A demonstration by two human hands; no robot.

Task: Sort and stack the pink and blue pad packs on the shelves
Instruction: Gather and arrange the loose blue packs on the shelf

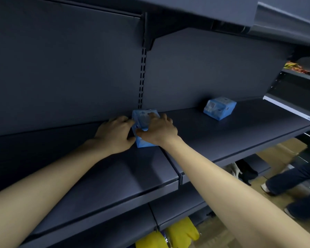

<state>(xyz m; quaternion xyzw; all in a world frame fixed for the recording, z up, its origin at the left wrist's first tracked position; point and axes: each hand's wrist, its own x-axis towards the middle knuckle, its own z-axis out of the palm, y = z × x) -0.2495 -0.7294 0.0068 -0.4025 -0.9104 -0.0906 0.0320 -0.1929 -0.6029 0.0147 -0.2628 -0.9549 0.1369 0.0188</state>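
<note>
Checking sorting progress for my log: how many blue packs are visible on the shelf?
2. One blue pack sits at the back by the slotted upright, held between the left hand and right hand. The other pack lies alone farther right. Hands may hide more.

A shop aisle: long dark metal shelves [240,133] hang on brackets [150,33] from a slotted upright [142,77]. Packaged goods lie on them, blue packs [219,108] here and yellow packs [183,231] lower down. Another person's legs [293,176] show alongside.
</note>
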